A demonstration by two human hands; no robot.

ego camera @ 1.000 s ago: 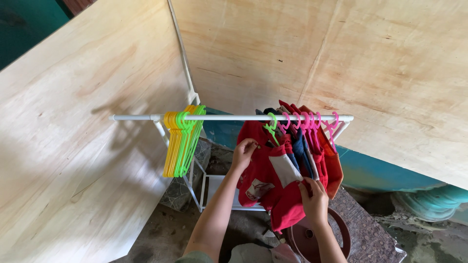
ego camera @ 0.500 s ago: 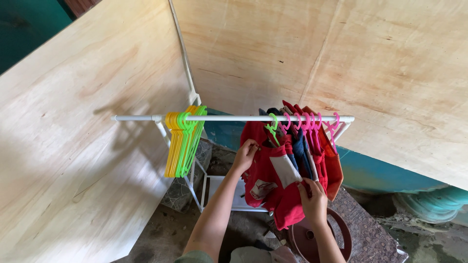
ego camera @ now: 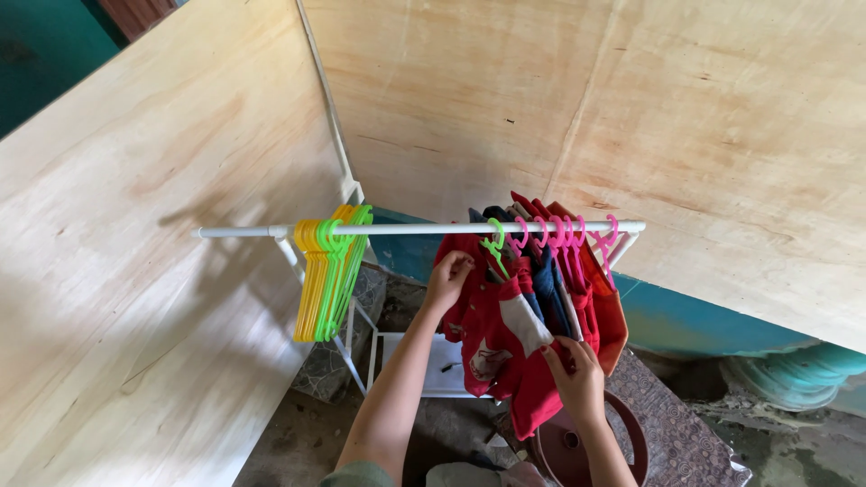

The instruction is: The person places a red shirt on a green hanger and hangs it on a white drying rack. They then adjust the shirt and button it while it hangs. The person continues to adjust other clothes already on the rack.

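Plywood sheets (ego camera: 631,117) close off the corner behind a white rail (ego camera: 424,230), which is carried on a white frame standing on a rough floor. Near the rail's left end a bunch of bare yellow and green hangers (ego camera: 327,275) is hung; toward its right end, garments are crowded together on pink hangers (ego camera: 559,236). The front red garment (ego camera: 492,329) is hung from a green hanger (ego camera: 495,242) and is held at two places: its upper edge is pinched by the left hand (ego camera: 448,280), fingers closed on the cloth just under the hanger, and its lower right part is gripped by the right hand (ego camera: 575,383), fingers curled into the fabric. The garment appears to be in the middle of being straightened on its hanger, so a level pull from both hands seems called for. The garments behind are largely hidden, and a dark round basin (ego camera: 586,442) is cut off below.
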